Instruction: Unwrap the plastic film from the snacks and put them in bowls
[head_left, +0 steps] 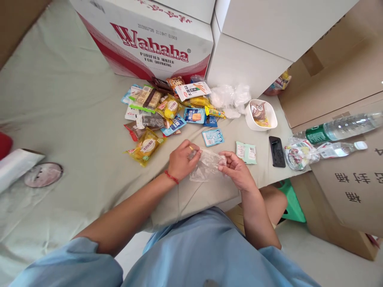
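A clear plastic bag (206, 165) is stretched between my two hands, low over the near edge of the cloth-covered table. My left hand (183, 160) pinches its left upper corner; a red string bracelet circles that wrist. On the other side my right hand (237, 169) grips the bag's right edge between thumb and fingers. The bag looks flat, with nothing visible inside. Just beyond it lie a light blue snack packet (213, 137) and a pale green packet (245, 152). To the left rests a yellow snack packet (145, 146), apart from my left hand.
A pile of wrapped snacks (167, 105) sits before the Wahaha carton (155, 44). Beside it are crumpled clear bags (230, 97) and a white bowl (251, 123) holding packets. A black phone (277, 151) and plastic bottles (344, 128) lie at the right, near cardboard boxes (353, 175).
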